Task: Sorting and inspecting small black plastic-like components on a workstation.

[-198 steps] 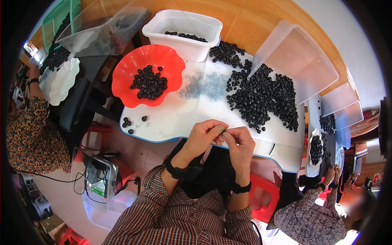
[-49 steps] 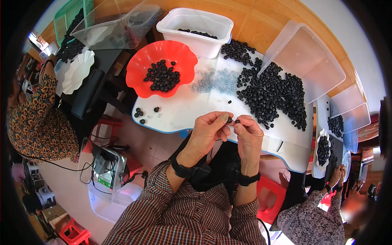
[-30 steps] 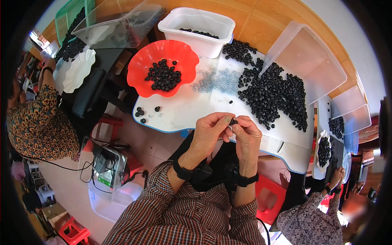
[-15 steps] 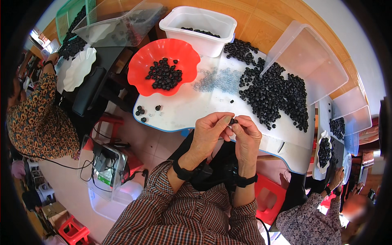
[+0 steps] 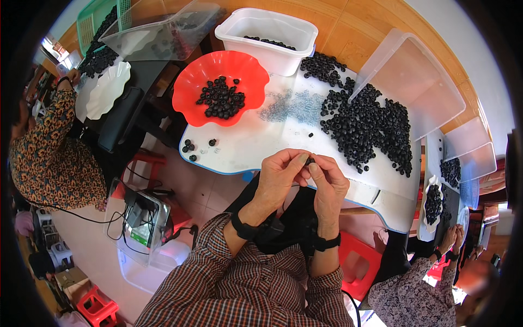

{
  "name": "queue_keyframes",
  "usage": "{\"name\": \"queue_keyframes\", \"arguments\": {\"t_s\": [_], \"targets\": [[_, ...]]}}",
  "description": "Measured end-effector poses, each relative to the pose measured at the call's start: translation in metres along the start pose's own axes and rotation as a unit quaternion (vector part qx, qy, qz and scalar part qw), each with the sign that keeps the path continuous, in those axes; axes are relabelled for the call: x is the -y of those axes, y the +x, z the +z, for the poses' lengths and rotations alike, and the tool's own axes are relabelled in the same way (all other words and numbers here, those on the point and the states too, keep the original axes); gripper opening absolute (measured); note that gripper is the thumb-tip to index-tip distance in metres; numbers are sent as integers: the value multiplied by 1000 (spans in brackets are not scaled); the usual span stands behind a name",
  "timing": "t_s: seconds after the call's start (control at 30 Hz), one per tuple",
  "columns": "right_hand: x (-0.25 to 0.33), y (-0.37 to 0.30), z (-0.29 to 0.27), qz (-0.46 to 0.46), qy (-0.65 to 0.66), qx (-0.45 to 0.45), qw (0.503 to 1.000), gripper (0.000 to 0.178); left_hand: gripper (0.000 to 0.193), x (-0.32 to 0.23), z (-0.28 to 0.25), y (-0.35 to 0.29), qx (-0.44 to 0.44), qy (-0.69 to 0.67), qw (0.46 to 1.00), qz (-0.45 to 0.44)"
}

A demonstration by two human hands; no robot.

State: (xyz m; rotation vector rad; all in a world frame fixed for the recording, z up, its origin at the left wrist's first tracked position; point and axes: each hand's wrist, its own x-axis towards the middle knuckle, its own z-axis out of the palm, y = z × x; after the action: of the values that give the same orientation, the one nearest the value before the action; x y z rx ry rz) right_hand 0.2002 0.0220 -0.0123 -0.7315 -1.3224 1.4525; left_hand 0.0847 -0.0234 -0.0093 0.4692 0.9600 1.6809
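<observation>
Fingertips of the left hand (image 5: 279,175) and right hand (image 5: 330,182) pinch one black piece (image 5: 309,162) over the front edge of the table (image 5: 245,155), the batch (image 5: 222,99) in the red bowl (image 5: 188,84) by the left edge seemingly finished, the larger heap (image 5: 369,131) rightward seemingly waiting.

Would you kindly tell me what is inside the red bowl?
The red bowl holds a heap of small black pieces; whatever lies beneath the top ones is hidden.

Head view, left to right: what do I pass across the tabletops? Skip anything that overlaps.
White scalloped dish on the left table → red scalloped bowl → scatter of small clear pieces → large heap of black bead-like pieces → white scalloped dish on the right table.
</observation>
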Motion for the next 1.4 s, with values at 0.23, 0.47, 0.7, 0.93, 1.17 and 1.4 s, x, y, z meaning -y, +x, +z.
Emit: {"name": "queue_keyframes", "arguments": {"t_s": [0.23,0.47,0.7,0.93,1.17,1.4], "targets": [[1,-1,2,0,-15,-20,1000,14,21,0,-1,-2,-2,3,1000,-12],[2,0,1,-9,-7,-14,1000,13,22,-1,-1,-4,-4,17,1000,2],[7,1,-3,-36,-104,21,994,16,23,-4,-3,-6,-6,51,999,14],[18,-1,5,-112,-247,21,962,12,22,-12,-2,-9,-4,58,998,-15],[16,-8,10,-110,-281,20,953,13,23,-7,-10,-8,14,85,996,-19],[19,-13,5,-39,-83,-11,996,18,27,-14,-20,-1,90,-89,990,-70]]}}
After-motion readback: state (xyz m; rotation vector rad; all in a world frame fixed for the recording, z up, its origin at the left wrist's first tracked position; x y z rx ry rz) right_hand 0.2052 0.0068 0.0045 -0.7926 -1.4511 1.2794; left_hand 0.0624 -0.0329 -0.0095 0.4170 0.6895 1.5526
